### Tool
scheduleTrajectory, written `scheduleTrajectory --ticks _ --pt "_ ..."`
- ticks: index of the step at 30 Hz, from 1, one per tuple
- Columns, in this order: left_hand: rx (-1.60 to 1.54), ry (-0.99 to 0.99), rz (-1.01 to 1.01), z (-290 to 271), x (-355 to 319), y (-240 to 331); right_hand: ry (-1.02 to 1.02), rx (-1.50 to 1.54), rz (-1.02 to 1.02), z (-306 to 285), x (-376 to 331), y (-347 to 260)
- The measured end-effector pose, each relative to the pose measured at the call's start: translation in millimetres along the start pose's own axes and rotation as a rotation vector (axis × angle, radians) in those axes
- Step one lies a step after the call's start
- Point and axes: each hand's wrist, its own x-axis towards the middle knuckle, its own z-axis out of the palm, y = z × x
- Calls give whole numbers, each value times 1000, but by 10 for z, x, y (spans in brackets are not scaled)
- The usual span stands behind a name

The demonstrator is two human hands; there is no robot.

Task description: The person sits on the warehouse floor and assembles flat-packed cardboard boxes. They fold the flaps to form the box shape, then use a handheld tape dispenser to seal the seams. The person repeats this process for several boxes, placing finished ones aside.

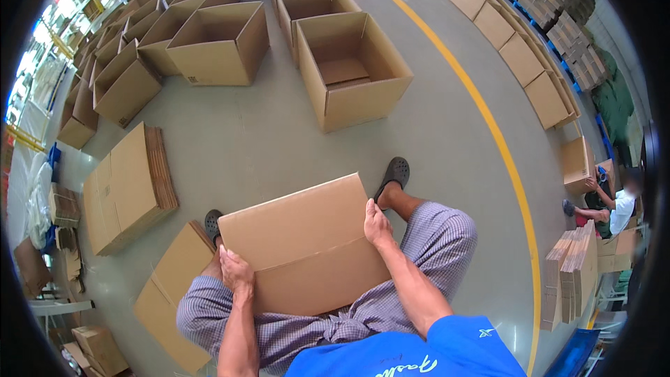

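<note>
A brown cardboard box (303, 237) rests across my lap between my knees, with a crease running over its upper face. My left hand (236, 270) grips its left edge, fingers closed against the cardboard. On the opposite edge, near the far right corner, my right hand (377, 223) is closed round the side. The underside of the box is hidden. Close to my left knee, flattened cartons (171, 290) lie on the floor, partly covered by my leg. Beyond them is a thick stack of flattened cartons (122, 188).
An open-topped box (366, 105) heads a row running away ahead. More open boxes (216, 63) crowd the far left. A yellow floor line (481, 108) curves along my right. Past it, a seated person (621, 209) handles a box (578, 164) near upright flattened cartons (572, 276).
</note>
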Motion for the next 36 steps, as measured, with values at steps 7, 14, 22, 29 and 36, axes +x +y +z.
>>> scheduleTrajectory --ticks 7,14,22,29,36 --pt "376 20 556 52 -85 219 389 -382 -498 209 -6 4" --pt "126 -113 712 537 -604 883 281 -542 -996 955 -419 -396" --pt "-790 -800 129 -997 -982 710 122 -610 -959 923 -545 -460" --pt "-1664 -561 2 -2180 -1650 -1131 144 -639 -1007 853 -487 -390" --pt "-795 285 -1152 -372 -2915 -3104 51 -280 -1074 799 -558 -432"
